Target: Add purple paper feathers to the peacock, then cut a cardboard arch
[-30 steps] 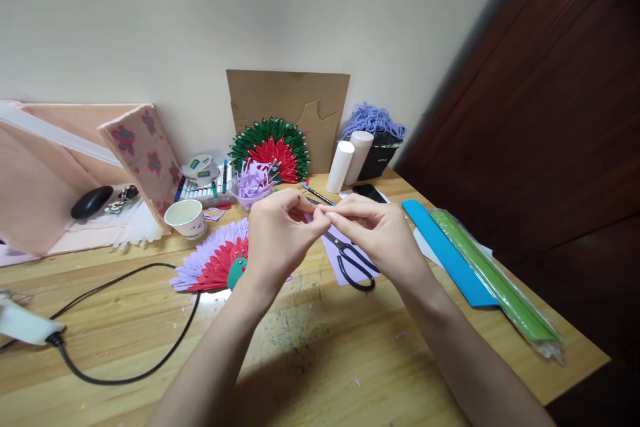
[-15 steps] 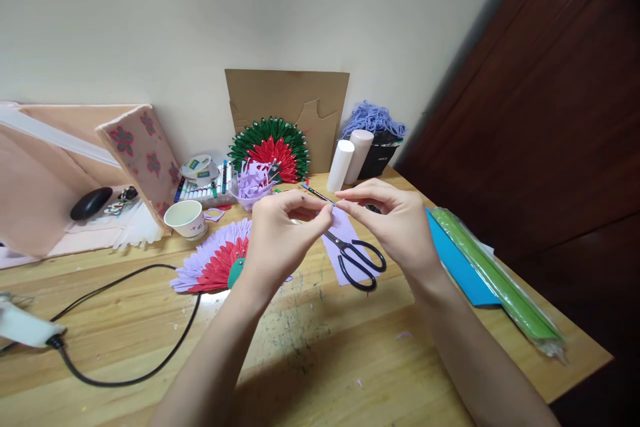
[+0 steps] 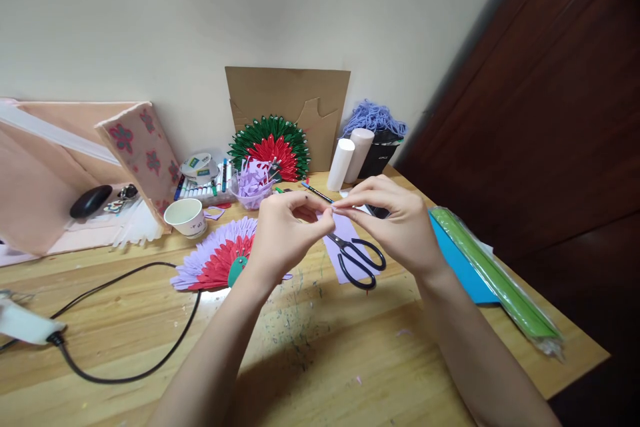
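My left hand (image 3: pixel 290 230) and my right hand (image 3: pixel 393 223) meet at the fingertips above the table, thumbs and forefingers pinched together. Whatever lies between them is tiny; a pale bit shows at the tips, too small to name. Below them, black-handled scissors (image 3: pixel 356 256) lie on a sheet of purple paper (image 3: pixel 342 272), the blades partly hidden by my fingers. Behind the fingertips lies a dark pen (image 3: pixel 317 193) with a blue end. A fan of purple and red paper petals with a green centre (image 3: pixel 213 260) is left of my left hand, partly covered by it.
A paper cup (image 3: pixel 185 218), a bowl of purple paper strips (image 3: pixel 251 190) and markers (image 3: pixel 205 197) stand at the back left. A green-and-red fan (image 3: pixel 273 147) leans on cardboard (image 3: pixel 295 90). White cylinders (image 3: pixel 342 163) stand behind. A cabled glue gun (image 3: pixel 27 321) lies left, a green packet (image 3: pixel 493 273) right.
Both hands stay together at nearly the same spot, their fingertips now closer to each other. The right fingers have shifted slightly left. Objects on the table keep their places.
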Tool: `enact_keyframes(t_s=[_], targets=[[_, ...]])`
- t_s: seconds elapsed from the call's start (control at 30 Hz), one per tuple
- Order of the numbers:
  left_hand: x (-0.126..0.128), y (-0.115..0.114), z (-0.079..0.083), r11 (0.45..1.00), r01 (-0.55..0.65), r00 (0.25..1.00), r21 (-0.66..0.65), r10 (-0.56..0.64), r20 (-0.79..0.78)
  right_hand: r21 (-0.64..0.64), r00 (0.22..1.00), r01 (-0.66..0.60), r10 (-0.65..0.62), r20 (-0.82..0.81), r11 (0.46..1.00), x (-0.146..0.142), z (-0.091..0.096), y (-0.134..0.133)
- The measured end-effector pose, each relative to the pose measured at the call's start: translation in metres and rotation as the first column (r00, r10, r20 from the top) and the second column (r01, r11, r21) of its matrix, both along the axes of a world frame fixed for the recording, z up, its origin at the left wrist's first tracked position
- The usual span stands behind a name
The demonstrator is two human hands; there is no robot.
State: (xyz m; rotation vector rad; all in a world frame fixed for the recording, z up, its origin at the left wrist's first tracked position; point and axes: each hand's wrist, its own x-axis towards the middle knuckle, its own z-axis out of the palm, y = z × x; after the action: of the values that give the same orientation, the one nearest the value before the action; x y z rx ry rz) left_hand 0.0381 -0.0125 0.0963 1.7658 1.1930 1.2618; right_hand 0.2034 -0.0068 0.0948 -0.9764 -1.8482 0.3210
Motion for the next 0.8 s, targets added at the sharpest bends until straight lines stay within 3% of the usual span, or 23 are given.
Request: enact_keyframes(t_s=[0.27, 0.37, 0.5, 0.8], targets=[[-0.004, 0.028, -0.034, 0.997, -0.071, 0.994, -0.018, 0.069, -0.082, -0.083, 0.998, 0.013, -0.008, 0.065, 0.996, 0.009, 0.001, 0.007], [-0.003, 0.032, -0.041, 0.996, -0.069, 0.997, -0.058, 0.068, -0.019, -0.147, 0.997, 0.003, 0.009, 0.081, 0.989, 0.010, -0.004, 0.011], [-0.003, 0.030, -0.037, 0.995, -0.019, 0.994, -0.102, 0.029, 0.101, -0.221, 0.997, 0.012, 0.004, 0.075, 0.975, 0.004, -0.012, 0.013], [-0.002, 0.024, -0.027, 0.993, 0.055, 0.971, -0.105, -0.028, 0.239, -0.256, 0.980, -0.013, -0.039, -0.197, 0.967, -0.011, -0.022, 0.017]])
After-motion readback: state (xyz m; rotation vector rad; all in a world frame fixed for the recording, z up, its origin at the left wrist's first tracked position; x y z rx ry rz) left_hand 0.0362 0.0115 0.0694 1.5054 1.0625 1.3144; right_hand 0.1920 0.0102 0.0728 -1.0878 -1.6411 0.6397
